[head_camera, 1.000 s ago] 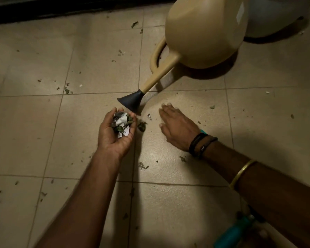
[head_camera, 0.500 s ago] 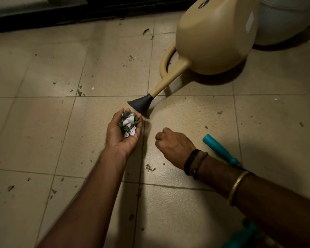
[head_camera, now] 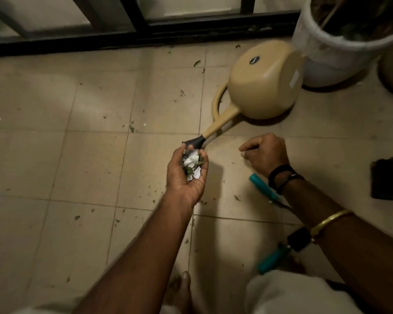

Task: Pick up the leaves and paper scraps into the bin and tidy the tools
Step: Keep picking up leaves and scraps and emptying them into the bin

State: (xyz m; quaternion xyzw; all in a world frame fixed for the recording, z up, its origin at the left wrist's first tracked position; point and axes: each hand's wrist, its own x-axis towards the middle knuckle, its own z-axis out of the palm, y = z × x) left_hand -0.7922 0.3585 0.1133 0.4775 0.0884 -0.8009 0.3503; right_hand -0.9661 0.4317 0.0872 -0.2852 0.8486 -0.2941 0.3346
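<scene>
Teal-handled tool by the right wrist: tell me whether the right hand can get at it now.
Probably yes: the teal-handled tool lies uncovered on the tiles beside the right hand, though its fingers are curled and must open.

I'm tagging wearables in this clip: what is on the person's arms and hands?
No sleeves or gloves show: both forearms are bare. The right hand has two dark bands at its wrist, and a gold bangle sits further up that forearm. The left hand and its arm wear nothing visible.
</scene>
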